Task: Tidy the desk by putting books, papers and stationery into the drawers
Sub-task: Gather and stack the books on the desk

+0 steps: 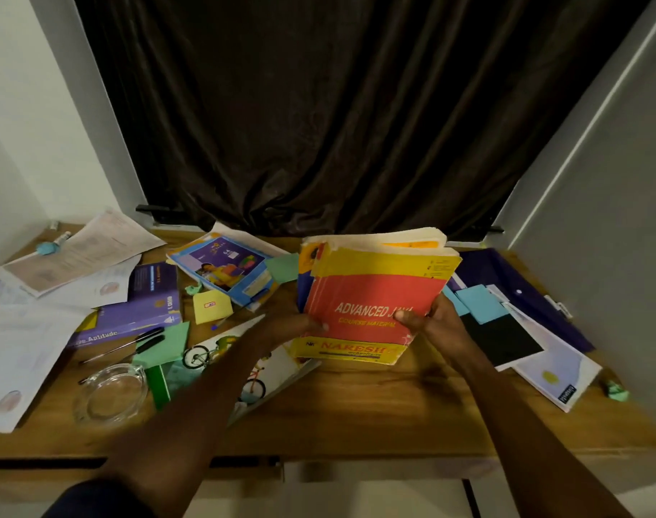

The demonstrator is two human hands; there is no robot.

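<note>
A thick yellow and red book (375,289) titled "Advanced Java" stands tilted above the middle of the wooden desk (375,409), with more books stacked behind it. My left hand (296,325) grips its left edge and my right hand (435,323) grips its right edge, thumb on the cover. A purple book (139,308), a blue notebook (225,271), a bicycle-cover book (259,372), loose papers (24,345), two pens (128,343) and green and yellow sticky notes (210,306) lie on the left. A purple folder (513,278) lies on the right.
A glass ashtray (111,392) sits near the front left. A dark curtain (337,117) hangs behind the desk, walls close in on both sides. Crumpled green paper (616,390) lies at the far right. Drawer fronts (375,471) run under the front edge.
</note>
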